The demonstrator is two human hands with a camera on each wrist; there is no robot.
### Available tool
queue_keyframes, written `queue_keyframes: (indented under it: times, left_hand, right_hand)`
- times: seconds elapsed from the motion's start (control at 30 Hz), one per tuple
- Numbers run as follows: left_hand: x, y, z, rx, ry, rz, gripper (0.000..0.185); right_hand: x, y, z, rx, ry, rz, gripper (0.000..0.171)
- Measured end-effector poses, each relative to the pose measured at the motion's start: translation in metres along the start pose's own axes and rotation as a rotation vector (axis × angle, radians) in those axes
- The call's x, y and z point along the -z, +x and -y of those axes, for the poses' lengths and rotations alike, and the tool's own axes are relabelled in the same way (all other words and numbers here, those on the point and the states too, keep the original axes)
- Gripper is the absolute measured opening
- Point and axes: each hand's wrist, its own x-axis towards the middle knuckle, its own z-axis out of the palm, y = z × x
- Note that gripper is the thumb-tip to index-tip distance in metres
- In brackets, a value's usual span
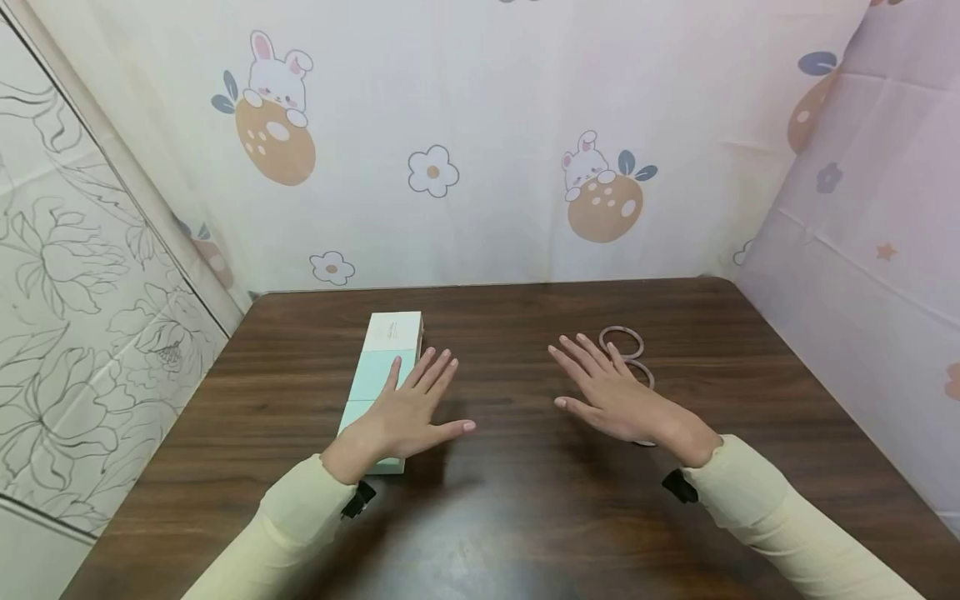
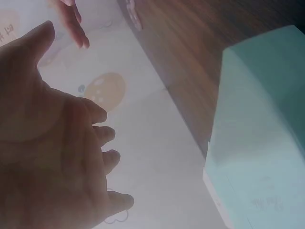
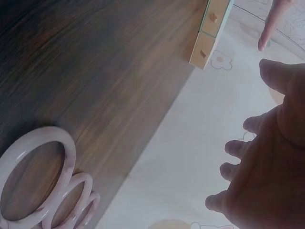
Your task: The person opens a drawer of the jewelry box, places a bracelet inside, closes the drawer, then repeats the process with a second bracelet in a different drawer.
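- left hand [image 1: 408,412] hovers palm down over the near half of the mint-and-white box [image 1: 386,354]; fingers straight and spread wide, holding nothing. left wrist view shows the palm lifted off the box top, a gap between them.
- box lies on the left part of the dark wood desk [image 1: 525,500], long axis running near to far with a slight tilt; its far, white end sticks out beyond the fingertips, its near end shows below the wrist.
- right hand [image 1: 618,396] hovers palm down at the right, fingers straight and fanned wide, holding nothing.
- pale pink rings [image 1: 622,342] lie flat on the desk just beyond and to the right of the right fingertips; one ring is fully in view, another partly hidden by the hand. right wrist view shows three rings [image 3: 35,174] in a row, overlapping or touching; the hand is off them.
- nearer hand: left for the box, right for the rings. hands well apart from each other.
- cartoon rabbit cloth [image 1: 480,142] hangs behind the desk.
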Motion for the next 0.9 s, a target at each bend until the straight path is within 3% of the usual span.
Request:
queue_keyframes:
  times: [0.37,0.67,0.9]
  left_hand:
    - [0.001,-0.023,0.024,0.029,-0.026,-0.047,0.093]
    - [-0.001,-0.042,0.049,0.07,-0.03,-0.093,0.099]
    - [-0.007,-0.057,0.069,0.033,-0.084,-0.134,0.109]
  right_hand:
    - [-0.007,0.023,0.024,0.031,-0.013,0.018,0.071]
    - [-0.017,0.05,0.047,0.04,0.033,0.119,0.074]
    - [-0.028,0.062,0.062,0.067,0.058,0.167,0.075]
